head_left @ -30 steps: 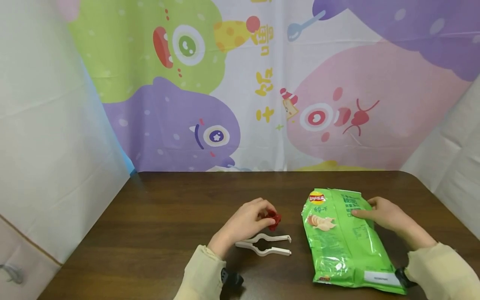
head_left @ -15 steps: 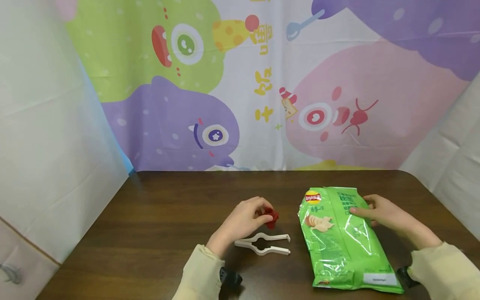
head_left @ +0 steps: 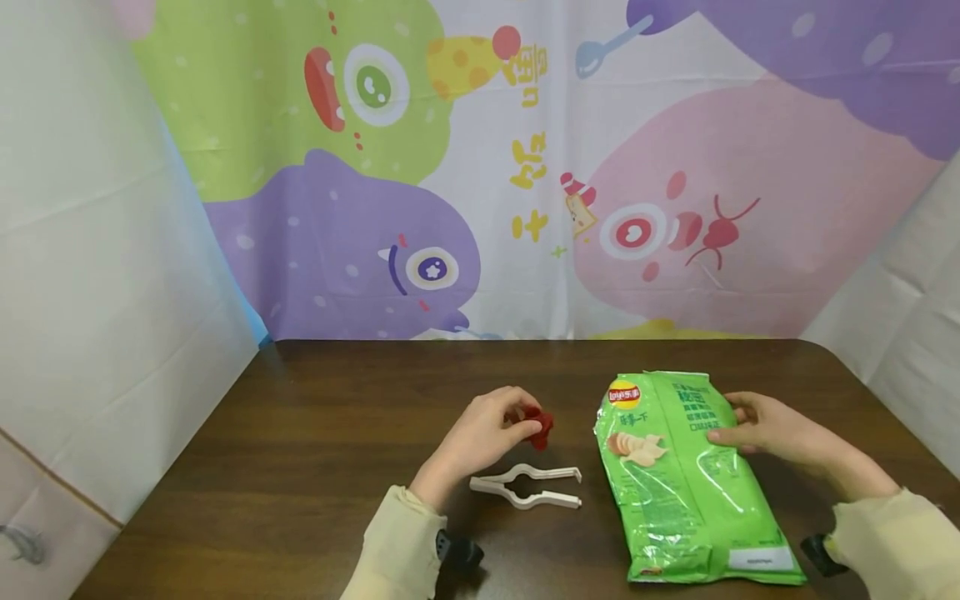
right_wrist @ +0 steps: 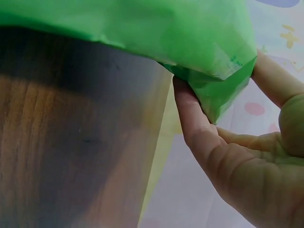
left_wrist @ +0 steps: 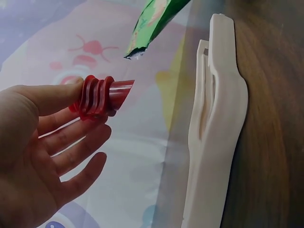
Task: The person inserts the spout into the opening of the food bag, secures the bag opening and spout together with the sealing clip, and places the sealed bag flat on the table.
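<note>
My left hand (head_left: 483,429) pinches a small red plastic spout (left_wrist: 102,97) between thumb and fingers; it has ridged rings and a slant-cut tube. Just below that hand lies an off-white bag clip (head_left: 528,500), its two arms spread apart and each bulging into a half-round in the middle. To the right is a green potato chip bag (head_left: 690,483), printed side up. My right hand (head_left: 772,429) grips its upper right edge, thumb on top and fingers underneath. In the right wrist view, the bag's corner (right_wrist: 223,90) sits between thumb and fingers.
Everything is on a dark brown wooden table (head_left: 300,467). Behind it hangs a curtain (head_left: 525,275) printed with cartoon monsters, and pale cloth panels (head_left: 120,208) close off the sides. A dark wrist camera (head_left: 459,552) is strapped at the left sleeve.
The left hand has shifted slightly up and left with the red spout. The chip bag's upper end has moved a little left, and the right thumb has slid lower on it.
</note>
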`<state>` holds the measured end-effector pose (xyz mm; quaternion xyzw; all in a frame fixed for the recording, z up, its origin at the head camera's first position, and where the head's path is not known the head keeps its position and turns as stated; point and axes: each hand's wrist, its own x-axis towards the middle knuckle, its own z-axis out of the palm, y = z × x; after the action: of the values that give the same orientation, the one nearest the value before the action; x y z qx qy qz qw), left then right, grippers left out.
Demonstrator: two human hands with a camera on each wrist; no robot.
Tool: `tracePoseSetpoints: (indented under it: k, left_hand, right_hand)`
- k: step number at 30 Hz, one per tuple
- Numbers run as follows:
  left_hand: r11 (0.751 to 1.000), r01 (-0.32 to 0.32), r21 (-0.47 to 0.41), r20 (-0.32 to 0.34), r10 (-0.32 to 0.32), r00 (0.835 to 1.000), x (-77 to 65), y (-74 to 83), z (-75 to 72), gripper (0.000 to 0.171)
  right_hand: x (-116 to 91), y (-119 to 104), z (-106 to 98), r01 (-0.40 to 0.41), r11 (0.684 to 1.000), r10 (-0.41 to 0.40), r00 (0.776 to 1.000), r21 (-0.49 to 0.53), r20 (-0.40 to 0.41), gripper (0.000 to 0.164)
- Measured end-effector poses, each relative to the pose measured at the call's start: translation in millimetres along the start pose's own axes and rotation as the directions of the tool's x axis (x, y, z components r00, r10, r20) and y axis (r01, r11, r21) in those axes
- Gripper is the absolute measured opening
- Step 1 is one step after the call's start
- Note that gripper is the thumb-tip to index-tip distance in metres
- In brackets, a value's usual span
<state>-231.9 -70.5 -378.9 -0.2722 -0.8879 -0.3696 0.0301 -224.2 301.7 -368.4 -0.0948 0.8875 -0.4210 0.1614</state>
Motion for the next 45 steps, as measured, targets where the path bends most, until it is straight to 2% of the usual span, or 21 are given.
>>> tracePoseSetpoints:
  k: [8, 18, 25, 29, 39, 45]
  left_hand:
    - [0.999, 0.045, -0.004, -0.039, -0.046, 0.998, 0.3, 3.7, 1.3, 0.017]
    - [0.995, 0.099, -0.027, -0.095, -0.102, 0.990, 0.9, 2.9, 2.5, 0.016]
    - [0.992, 0.116, -0.057, -0.107, -0.121, 0.987, 3.0, 4.6, 6.2, 0.017]
    - [0.989, 0.130, -0.076, -0.114, -0.138, 0.984, 4.0, 5.3, 7.0, 0.017]
    - [0.990, 0.129, -0.060, -0.158, -0.137, 0.978, 7.3, 9.4, 10.1, 0.019]
    - [0.988, 0.100, -0.116, -0.182, -0.120, 0.976, 10.1, 13.6, 13.1, 0.018]
  right_hand:
    - [-2, -1, 3, -0.018, 0.998, 0.014, 0.998, -0.063, -0.061, 0.086]
    - [-4, -9, 13, 0.004, 0.994, -0.016, 0.993, -0.105, -0.114, 0.085]
    - [-4, -14, 20, 0.010, 0.999, -0.016, 0.993, -0.045, -0.121, 0.084]
    - [-6, -16, 23, 0.007, 0.998, -0.014, 0.991, -0.056, -0.130, 0.085]
    - [-13, -23, 28, -0.005, 1.000, 0.005, 0.994, 0.000, -0.105, 0.087]
    - [-15, -25, 29, 0.001, 1.000, -0.002, 0.994, -0.014, -0.109, 0.088]
